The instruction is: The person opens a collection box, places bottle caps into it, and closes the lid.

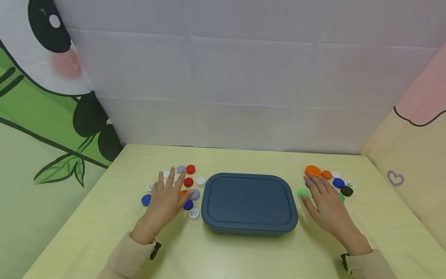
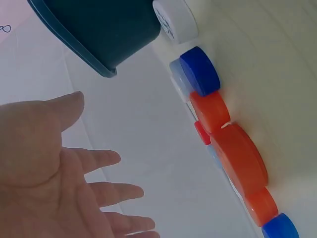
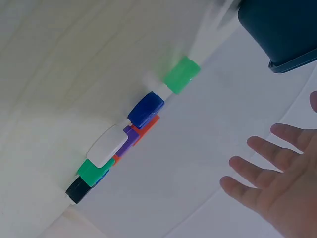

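Item, left cluster of caps (image 1: 188, 182): loose on the table, between nine and ten o'clock of the box; red, white, lilac, orange and blue pieces, a printed white cap (image 1: 194, 213) nearest the box's lower corner.

Item, right cluster of caps (image 1: 313, 171): between two and three o'clock; orange, white, blue, green and black pieces, partly hidden by fingers.

Step in hand, as I judged it from my remote station: hands poised over the caps, none yet taken up. A next move on any cap seemed to me to call for lowering the palm and bringing thumb and fingertip together on its rim.

Item, left hand (image 1: 166, 202): wide open, fingers straight and fanned toward twelve o'clock; held nothing, touched no cap that I could see.

Item, right hand (image 1: 326, 206): open, fingers closer together, pointing toward eleven; likewise bare, apart from the caps.

Item, dark blue box (image 1: 249, 201): lid on, between the hands.

Item, pale table (image 1: 244, 255): beneath everything listed
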A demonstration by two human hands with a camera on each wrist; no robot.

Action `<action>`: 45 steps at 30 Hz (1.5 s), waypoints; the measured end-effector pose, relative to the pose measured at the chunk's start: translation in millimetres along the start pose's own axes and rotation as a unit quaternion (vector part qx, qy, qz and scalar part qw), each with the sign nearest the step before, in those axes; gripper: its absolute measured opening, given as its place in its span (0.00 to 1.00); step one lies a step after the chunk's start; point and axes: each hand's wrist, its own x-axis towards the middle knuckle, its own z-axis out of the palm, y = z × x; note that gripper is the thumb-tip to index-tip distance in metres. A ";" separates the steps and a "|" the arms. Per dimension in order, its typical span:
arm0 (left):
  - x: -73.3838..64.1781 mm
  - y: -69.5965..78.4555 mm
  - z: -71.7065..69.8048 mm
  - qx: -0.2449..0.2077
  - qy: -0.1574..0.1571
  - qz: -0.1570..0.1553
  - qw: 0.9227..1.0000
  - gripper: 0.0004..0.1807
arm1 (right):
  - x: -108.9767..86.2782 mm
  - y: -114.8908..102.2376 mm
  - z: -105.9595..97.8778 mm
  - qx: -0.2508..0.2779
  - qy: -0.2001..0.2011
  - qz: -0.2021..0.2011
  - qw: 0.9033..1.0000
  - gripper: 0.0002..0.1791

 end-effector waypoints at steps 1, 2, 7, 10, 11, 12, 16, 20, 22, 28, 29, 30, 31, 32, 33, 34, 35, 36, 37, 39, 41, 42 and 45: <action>0.4 1.7 -0.1 -0.004 -0.004 0.001 1.000 0.37 | 0.6 -0.3 -0.2 0.003 0.003 -0.005 1.000 0.29; 1.1 3.1 0.1 -0.008 -0.007 0.005 1.000 0.37 | 1.3 -0.8 -0.5 0.006 0.006 -0.010 1.000 0.29; 3.0 11.1 1.4 -0.060 -0.006 0.047 0.997 0.36 | 4.5 -5.1 -4.6 0.040 -0.013 -0.014 0.999 0.28; 3.4 16.3 1.9 -0.096 -0.008 0.075 0.992 0.36 | 6.1 -9.2 -7.1 0.064 -0.038 -0.009 0.997 0.28; 3.5 17.9 2.3 -0.105 -0.014 0.079 0.991 0.36 | 6.5 -10.5 -7.4 0.069 -0.047 -0.008 0.996 0.28; 3.7 19.4 2.8 -0.111 -0.019 0.083 0.990 0.36 | 7.0 -11.8 -7.5 0.073 -0.056 -0.007 0.996 0.28; 4.4 25.0 5.3 -0.128 -0.041 0.090 0.987 0.37 | 9.1 -15.1 -6.6 0.092 -0.084 -0.008 0.992 0.28; 5.6 28.3 9.9 -0.131 -0.060 0.097 0.985 0.37 | 10.6 -14.5 -4.7 0.117 -0.100 -0.020 0.988 0.27; 6.2 29.0 12.3 -0.133 -0.075 0.092 0.984 0.38 | 10.8 -13.4 -3.7 0.130 -0.107 -0.029 0.985 0.26; 8.3 31.6 16.9 -0.135 -0.124 0.091 0.979 0.43 | 11.4 -8.9 -0.9 0.163 -0.131 -0.039 0.977 0.27; 8.4 32.2 17.3 -0.135 -0.128 0.093 0.978 0.44 | 11.7 -8.1 -0.5 0.165 -0.134 -0.039 0.976 0.27; 8.6 32.7 17.9 -0.136 -0.132 0.094 0.977 0.44 | 12.0 -7.2 0.0 0.166 -0.136 -0.039 0.976 0.28; 8.7 33.2 18.5 -0.137 -0.133 0.095 0.977 0.44 | 12.2 -6.3 0.6 0.166 -0.138 -0.040 0.976 0.28; 8.9 33.5 19.1 -0.136 -0.133 0.096 0.977 0.44 | 12.4 -5.3 1.2 0.165 -0.140 -0.041 0.975 0.29; 9.0 33.8 19.5 -0.136 -0.133 0.097 0.977 0.44 | 12.6 -4.2 1.8 0.164 -0.142 -0.042 0.975 0.29; 9.1 34.1 19.9 -0.137 -0.132 0.098 0.977 0.45 | 12.7 -3.0 2.5 0.164 -0.143 -0.043 0.975 0.29; 9.1 34.5 19.8 -0.137 -0.133 0.098 0.977 0.45 | 12.9 -1.8 3.0 0.164 -0.145 -0.043 0.975 0.30; 9.1 34.7 19.8 -0.139 -0.136 0.097 0.976 0.45 | 13.2 -0.8 3.5 0.164 -0.147 -0.043 0.974 0.30; 9.1 35.0 19.5 -0.142 -0.139 0.097 0.975 0.46 | 13.4 0.1 3.9 0.165 -0.150 -0.043 0.974 0.31; 9.0 35.9 18.1 -0.149 -0.149 0.095 0.973 0.47 | 13.9 1.7 4.4 0.168 -0.158 -0.041 0.972 0.32; 8.7 36.8 16.2 -0.158 -0.162 0.092 0.970 0.49 | 14.5 2.6 4.2 0.172 -0.172 -0.036 0.969 0.34; 8.6 37.0 15.4 -0.164 -0.169 0.090 0.968 0.50 | 14.7 3.1 4.0 0.176 -0.178 -0.035 0.968 0.35; 8.3 37.5 13.6 -0.182 -0.186 0.087 0.962 0.53 | 15.6 5.4 3.8 0.189 -0.195 -0.034 0.962 0.39</action>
